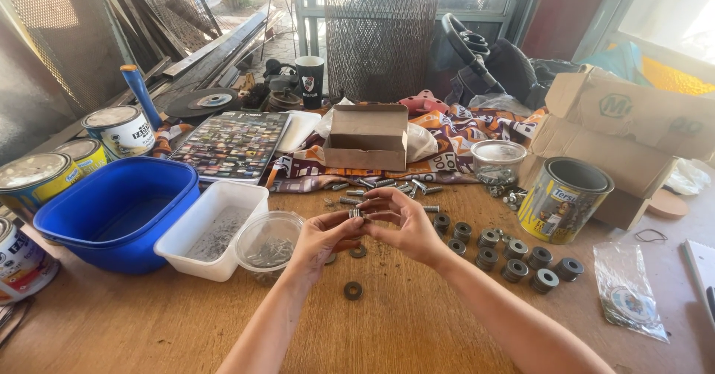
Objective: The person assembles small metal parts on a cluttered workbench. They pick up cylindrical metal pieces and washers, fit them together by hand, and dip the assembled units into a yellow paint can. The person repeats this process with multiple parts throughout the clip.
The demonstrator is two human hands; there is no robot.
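Cluttered wooden workbench [417,322], bolts and spacers everywhere. Left hand [322,238] and right hand [402,221] both pinch a small bolt [356,212] above the washers [353,291], looks mid-assembly; next probably needs steady threading

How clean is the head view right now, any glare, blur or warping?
Head view: both hands and the small metal part at the fingers are sharp; the window top right is blown out; wide-angle bending curves the table edges; soft, even daylight.
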